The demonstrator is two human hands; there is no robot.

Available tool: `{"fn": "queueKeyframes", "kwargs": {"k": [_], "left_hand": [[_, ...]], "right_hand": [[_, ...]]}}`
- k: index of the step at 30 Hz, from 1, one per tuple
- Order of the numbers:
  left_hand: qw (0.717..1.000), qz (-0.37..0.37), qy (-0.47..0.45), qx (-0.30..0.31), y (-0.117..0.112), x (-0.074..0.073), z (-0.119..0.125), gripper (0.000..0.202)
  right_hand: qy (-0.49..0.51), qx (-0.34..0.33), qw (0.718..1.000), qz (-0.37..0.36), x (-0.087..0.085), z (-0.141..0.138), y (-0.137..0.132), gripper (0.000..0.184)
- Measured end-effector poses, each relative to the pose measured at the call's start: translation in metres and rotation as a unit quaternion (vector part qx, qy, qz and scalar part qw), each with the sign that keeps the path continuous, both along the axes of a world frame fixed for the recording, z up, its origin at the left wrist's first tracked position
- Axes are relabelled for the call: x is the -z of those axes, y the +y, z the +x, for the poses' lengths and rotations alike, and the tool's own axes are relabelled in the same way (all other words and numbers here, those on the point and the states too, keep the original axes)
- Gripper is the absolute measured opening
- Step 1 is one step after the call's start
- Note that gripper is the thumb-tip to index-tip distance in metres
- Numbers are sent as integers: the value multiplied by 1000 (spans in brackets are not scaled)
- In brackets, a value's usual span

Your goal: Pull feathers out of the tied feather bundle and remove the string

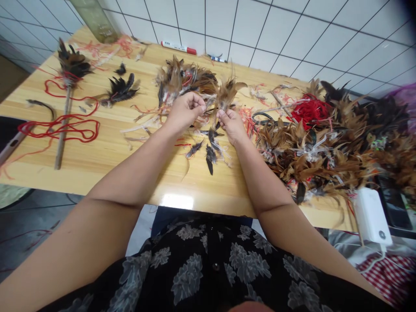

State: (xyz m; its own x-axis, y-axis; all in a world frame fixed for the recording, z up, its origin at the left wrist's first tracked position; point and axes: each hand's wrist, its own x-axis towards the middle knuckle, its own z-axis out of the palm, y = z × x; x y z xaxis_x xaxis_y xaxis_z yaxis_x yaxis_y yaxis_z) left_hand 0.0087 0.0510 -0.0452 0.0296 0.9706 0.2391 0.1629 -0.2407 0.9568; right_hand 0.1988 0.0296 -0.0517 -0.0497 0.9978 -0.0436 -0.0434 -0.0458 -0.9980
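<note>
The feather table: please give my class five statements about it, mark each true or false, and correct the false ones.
1. The right hand holds a small bunch of brown feathers. True.
2. The stick at the left is bare at both ends. False: dark feathers top the stick's far end.
3. A red-capped marker lies near the tiled wall. True.
4. The white box is by the left hand. False: it is at the right, by the table's near edge.
5. A large feather pile lies right of both hands. True.
</note>
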Motion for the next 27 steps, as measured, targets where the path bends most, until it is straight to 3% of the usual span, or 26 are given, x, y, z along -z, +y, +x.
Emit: {"fn": "queueKeyframes", "kwargs": {"k": [4,12,27], "left_hand": [[998,-43,-28,20,-4,1,10,25],[992,-61,-89,71,-6,9,18,23],[992,-51,-96,65,-7,10,18,34]], "right_hand": [[-11,0,1000,10,0,-2,-2,52],[-35,9,999,-9,-2,-7,-3,42],[-40,-20,999,24,4,-5,0,63]]}}
